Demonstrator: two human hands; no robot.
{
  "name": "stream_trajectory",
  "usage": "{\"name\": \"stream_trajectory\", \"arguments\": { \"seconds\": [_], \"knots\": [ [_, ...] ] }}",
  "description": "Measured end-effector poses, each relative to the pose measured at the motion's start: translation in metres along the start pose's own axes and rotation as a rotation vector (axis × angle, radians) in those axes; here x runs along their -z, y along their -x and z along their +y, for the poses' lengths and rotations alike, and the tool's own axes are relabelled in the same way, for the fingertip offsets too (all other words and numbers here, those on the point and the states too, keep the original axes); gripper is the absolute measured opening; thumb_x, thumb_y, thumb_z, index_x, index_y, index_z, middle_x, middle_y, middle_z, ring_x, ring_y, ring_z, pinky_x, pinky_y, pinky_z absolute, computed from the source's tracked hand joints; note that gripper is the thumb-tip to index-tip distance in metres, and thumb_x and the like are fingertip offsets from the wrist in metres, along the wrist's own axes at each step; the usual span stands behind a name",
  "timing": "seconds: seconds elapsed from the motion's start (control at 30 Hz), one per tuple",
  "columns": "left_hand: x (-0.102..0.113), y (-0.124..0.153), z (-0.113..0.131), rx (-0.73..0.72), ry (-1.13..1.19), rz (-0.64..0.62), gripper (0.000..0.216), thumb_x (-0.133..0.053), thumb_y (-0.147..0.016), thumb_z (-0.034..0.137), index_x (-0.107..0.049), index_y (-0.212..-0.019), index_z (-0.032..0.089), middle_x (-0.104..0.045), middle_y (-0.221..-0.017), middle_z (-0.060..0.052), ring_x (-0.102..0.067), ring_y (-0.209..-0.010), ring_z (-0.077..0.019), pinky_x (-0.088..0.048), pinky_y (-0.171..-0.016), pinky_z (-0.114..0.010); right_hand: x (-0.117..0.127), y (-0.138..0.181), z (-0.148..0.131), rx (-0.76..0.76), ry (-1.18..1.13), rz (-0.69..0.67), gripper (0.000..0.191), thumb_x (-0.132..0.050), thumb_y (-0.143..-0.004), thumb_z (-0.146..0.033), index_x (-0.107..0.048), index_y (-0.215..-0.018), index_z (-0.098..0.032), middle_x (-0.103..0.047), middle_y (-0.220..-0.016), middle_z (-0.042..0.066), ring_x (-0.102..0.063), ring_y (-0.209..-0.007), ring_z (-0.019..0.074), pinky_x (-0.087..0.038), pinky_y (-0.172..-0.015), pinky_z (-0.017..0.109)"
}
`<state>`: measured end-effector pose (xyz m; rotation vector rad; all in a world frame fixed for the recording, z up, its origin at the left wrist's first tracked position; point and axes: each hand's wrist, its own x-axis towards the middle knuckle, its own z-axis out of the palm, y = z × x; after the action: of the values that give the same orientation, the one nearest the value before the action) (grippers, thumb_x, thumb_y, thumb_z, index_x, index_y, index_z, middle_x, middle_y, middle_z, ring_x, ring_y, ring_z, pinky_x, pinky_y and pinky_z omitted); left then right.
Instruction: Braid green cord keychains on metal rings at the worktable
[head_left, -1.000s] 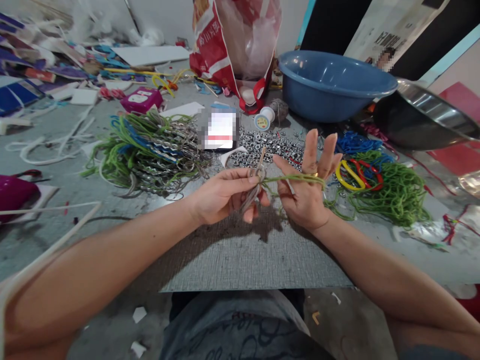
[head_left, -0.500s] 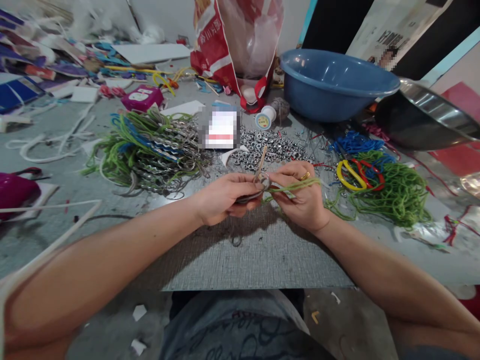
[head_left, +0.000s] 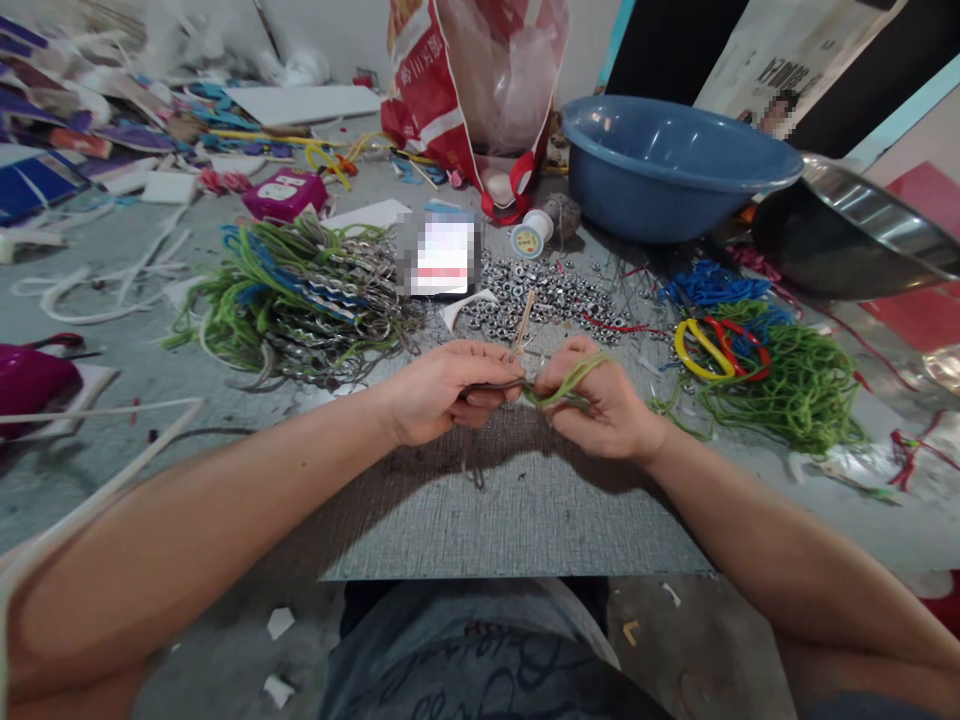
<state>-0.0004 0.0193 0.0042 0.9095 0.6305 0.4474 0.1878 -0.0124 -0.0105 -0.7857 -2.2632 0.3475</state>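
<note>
While the front edge of the grey table [head_left: 517, 545] lies closest to me, I see both hands close together above it. The left hand [head_left: 450, 388] pinches dark grey cord [head_left: 491, 387] between thumb and fingers; the right hand [head_left: 600, 405] is curled, gripping green cord [head_left: 577, 376]. These cords meet in the gap between the hands, though I cannot make out how they join. Just behind, a thin stick [head_left: 528, 308] slants upward, its lower end unclear to me. To the right lies green yarn [head_left: 806, 390], beside yellow and red handles [head_left: 703, 350]; to the left, a corded bundle [head_left: 300, 295]. Beyond the hands are scattered metal nuts [head_left: 525, 290], then a white spool [head_left: 529, 236], a blue basin [head_left: 675, 195] and a red bag [head_left: 424, 90].
</note>
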Motion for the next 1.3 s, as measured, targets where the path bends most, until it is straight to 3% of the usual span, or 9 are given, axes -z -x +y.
{"name": "stream_trajectory", "arguments": {
  "seconds": [0.27, 0.43, 0.57, 0.73, 0.83, 1.1, 1.3],
  "knots": [
    [0.004, -0.001, -0.001, -0.076, 0.004, 0.002, 0.018, -0.063, -0.073, 0.022, -0.059, -0.059, 0.012, -0.042, -0.045, 0.003, -0.027, -0.036, -0.0018, -0.012, -0.035, -0.014, 0.007, 0.001, 0.006, -0.013, 0.224, -0.010, 0.011, -0.046, -0.072, -0.019, -0.056, -0.069, -0.019, -0.058, -0.057, -0.002, -0.050, -0.057, 0.0130, -0.030, -0.074, 0.036],
    [0.003, -0.003, -0.004, -0.136, 0.009, 0.030, 0.019, -0.070, -0.069, 0.026, -0.057, -0.064, 0.013, -0.053, -0.062, 0.002, -0.031, -0.039, -0.0010, -0.015, -0.037, -0.015, 0.006, -0.003, -0.001, -0.203, 0.021, -0.043, 0.029, -0.040, -0.083, -0.022, -0.056, -0.060, -0.018, -0.062, -0.056, -0.001, -0.051, -0.053, 0.0101, -0.034, -0.071, 0.032],
    [0.000, -0.004, -0.007, -0.137, 0.005, 0.043, 0.023, -0.071, -0.068, 0.029, -0.056, -0.064, 0.013, -0.046, -0.059, 0.004, -0.030, -0.041, -0.0015, -0.016, -0.038, -0.016, 0.002, -0.006, -0.006, -0.451, -0.190, -0.128, 0.033, -0.044, -0.082, -0.026, -0.052, -0.051, -0.018, -0.056, -0.049, -0.001, -0.050, -0.050, 0.0091, -0.035, -0.054, 0.024],
    [-0.005, -0.005, -0.013, -0.113, -0.010, 0.025, 0.027, -0.072, -0.068, 0.034, -0.056, -0.063, 0.013, -0.043, -0.056, 0.005, -0.028, -0.041, -0.0017, -0.013, -0.039, -0.017, 0.000, -0.006, -0.005, -0.445, -0.147, -0.174, 0.038, -0.053, -0.080, -0.033, -0.051, -0.046, -0.017, -0.048, -0.044, -0.003, -0.043, -0.049, 0.0075, -0.032, -0.052, 0.023],
    [-0.006, -0.005, -0.014, -0.112, -0.007, 0.019, 0.027, -0.071, -0.068, 0.034, -0.055, -0.064, 0.013, -0.047, -0.059, 0.003, -0.028, -0.042, -0.0014, -0.013, -0.039, -0.017, -0.001, -0.006, -0.005, -0.531, -0.178, -0.151, 0.041, -0.058, -0.078, -0.042, -0.055, -0.047, -0.016, -0.047, -0.043, -0.003, -0.040, -0.046, 0.0065, -0.030, -0.048, 0.023],
    [-0.008, -0.007, -0.017, -0.178, 0.050, 0.056, 0.027, -0.071, -0.070, 0.034, -0.053, -0.065, 0.014, -0.050, -0.056, 0.004, -0.033, -0.041, -0.0019, -0.020, -0.038, -0.015, -0.017, -0.008, -0.012, -0.779, -0.614, 0.100, 0.034, -0.072, -0.064, -0.045, -0.062, -0.051, -0.016, -0.055, -0.045, -0.002, -0.048, -0.042, 0.0071, -0.036, -0.043, 0.020],
    [-0.010, -0.010, -0.023, -0.261, 0.041, 0.138, 0.023, -0.069, -0.072, 0.034, -0.056, -0.067, 0.015, -0.051, -0.054, 0.005, -0.045, -0.044, -0.0041, -0.029, -0.040, -0.015, -0.024, -0.013, -0.018, -0.953, -0.986, 0.134, 0.029, -0.078, -0.056, -0.041, -0.064, -0.060, -0.016, -0.064, -0.054, -0.001, -0.046, -0.036, 0.0044, -0.027, -0.028, 0.015]
  ]
}}
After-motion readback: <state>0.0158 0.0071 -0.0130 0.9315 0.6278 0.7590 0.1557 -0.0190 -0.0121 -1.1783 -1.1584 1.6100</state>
